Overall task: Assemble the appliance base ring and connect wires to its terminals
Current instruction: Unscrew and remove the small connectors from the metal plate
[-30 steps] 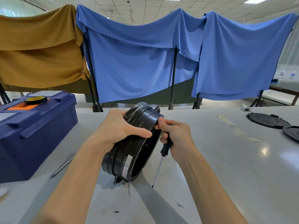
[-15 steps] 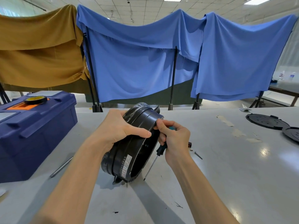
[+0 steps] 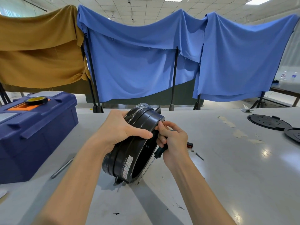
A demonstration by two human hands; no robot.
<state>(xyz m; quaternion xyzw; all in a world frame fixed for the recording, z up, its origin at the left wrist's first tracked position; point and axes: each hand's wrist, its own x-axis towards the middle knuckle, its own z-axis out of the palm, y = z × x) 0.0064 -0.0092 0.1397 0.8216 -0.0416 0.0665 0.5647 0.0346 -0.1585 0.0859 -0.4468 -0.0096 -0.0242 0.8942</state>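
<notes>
centre frame: base ring (image 3: 129, 153), glossy black plastic with a white label, on edge on smooth grey table (image 3: 227, 176) | left hand (image 3: 120, 132) grips upper rim, thumb across wall | right hand (image 3: 173, 140) curled round screwdriver (image 3: 159, 151), fingertips pinching rim edge | open tabletop lower right; blue toolbox (image 3: 37, 132) left | shaft swung in against ring since a second ago

i see the base ring (image 3: 129, 153) at centre frame in glossy black, its white label carrying red marks. the screwdriver (image 3: 159, 151) beside it has a black and teal handle. at left the toolbox (image 3: 37, 132) is navy blue with an orange inset, and the tape roll (image 3: 36, 100) on it is black with a yellow core. across the top hang a mustard cloth (image 3: 37, 51) and blue cloths (image 3: 138, 62). the table (image 3: 227, 176) is pale grey; the discs (image 3: 267, 121) at right are black.
</notes>
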